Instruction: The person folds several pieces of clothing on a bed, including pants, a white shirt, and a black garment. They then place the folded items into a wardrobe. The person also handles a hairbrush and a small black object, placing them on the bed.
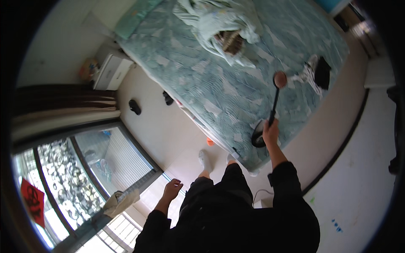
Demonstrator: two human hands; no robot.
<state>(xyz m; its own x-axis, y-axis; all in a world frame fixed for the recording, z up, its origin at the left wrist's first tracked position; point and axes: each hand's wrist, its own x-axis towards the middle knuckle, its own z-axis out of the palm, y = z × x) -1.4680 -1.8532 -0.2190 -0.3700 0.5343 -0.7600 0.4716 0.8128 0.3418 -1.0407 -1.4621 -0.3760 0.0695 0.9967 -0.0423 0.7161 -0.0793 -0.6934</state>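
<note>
My right hand [271, 134] is closed round the black handle of a long stick-like tool with a round, pinkish-brown head [279, 79], whose exact kind I cannot make out. The tool is held out over the bed [211, 84], its head pointing away from me. A dark oval loop [258, 135] shows beside that hand; whether it belongs to the tool, I cannot tell. My left hand [172, 189] hangs at my side, fingers loosely bent and nothing visible in it. A crumpled pale green quilt [202, 25] lies on the bed, with a brown striped cloth [232, 41] poking out.
Black and white clothing [318, 75] lies near the bed's right edge. Dark slippers [134, 106] and a small orange thing [209, 141] are on the floor. A white bedside cabinet [113, 69] stands at the far left, by a brown curtain [63, 101] and a window [114, 156].
</note>
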